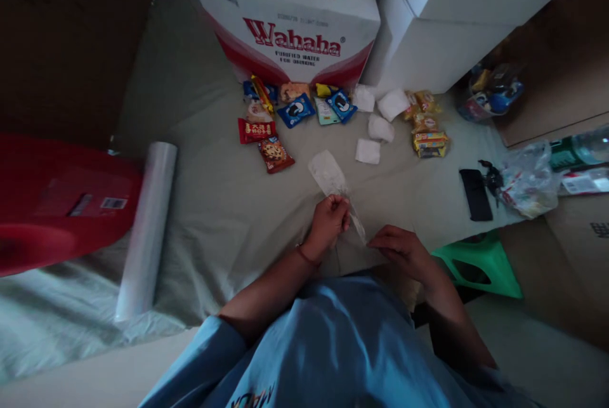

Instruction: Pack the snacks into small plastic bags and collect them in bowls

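A thin clear plastic bag [329, 175] stretches between both my hands above a pale cloth. My left hand [329, 223] is closed round the bag's middle. My right hand [397, 248] pinches its lower end near my lap. Beyond the bag lie several snack packets [285, 117] in blue, red and yellow, and a few white wrapped bundles [375, 129]. A stack of yellow packets [428, 135] sits right of them.
A roll of clear film [147, 224] lies at the left beside a red tub [52, 205]. A Wahaha carton [290, 21] and white boxes [438, 8] stand behind. A black pouch [476, 194], crumpled bag [530, 179] and green stool [480, 265] are at the right.
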Tool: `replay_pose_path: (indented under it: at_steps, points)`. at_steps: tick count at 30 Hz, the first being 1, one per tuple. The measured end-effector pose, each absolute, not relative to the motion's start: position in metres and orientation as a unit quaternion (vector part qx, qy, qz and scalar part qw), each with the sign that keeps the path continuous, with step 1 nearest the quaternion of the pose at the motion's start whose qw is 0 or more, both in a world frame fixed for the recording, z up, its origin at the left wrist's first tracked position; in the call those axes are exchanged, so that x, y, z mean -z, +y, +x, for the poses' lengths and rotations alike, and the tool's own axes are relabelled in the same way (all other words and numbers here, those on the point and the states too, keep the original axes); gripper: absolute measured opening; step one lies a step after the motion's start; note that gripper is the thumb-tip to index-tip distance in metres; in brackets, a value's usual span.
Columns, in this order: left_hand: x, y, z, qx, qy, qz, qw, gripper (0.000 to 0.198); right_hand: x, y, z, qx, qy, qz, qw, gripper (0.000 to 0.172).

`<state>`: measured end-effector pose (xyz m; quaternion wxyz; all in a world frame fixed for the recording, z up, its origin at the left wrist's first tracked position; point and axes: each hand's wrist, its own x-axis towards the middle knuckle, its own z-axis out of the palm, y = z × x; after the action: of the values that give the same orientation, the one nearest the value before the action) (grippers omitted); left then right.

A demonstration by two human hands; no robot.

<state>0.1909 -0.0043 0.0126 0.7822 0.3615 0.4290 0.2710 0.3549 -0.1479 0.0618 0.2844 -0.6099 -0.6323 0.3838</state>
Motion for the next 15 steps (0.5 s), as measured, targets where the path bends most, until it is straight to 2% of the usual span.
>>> replay_pose_path:
  at_steps: [4,8,15]
  points:
    - [-0.012,-0.004,0.191,-0.270,0.420,0.360,0.788,0.031,-0.060,-0.146,0.353,-0.400,-0.630,-0.605,0.277,0.031]
    - [-0.010,-0.006,0.191,-0.269,0.437,0.415,0.751,0.035,-0.062,-0.144,0.350,-0.404,-0.636,-0.600,0.270,0.031]
    - [-0.002,-0.008,0.192,-0.263,0.429,0.437,0.745,0.024,-0.057,-0.147,0.347,-0.411,-0.642,-0.588,0.270,0.030]
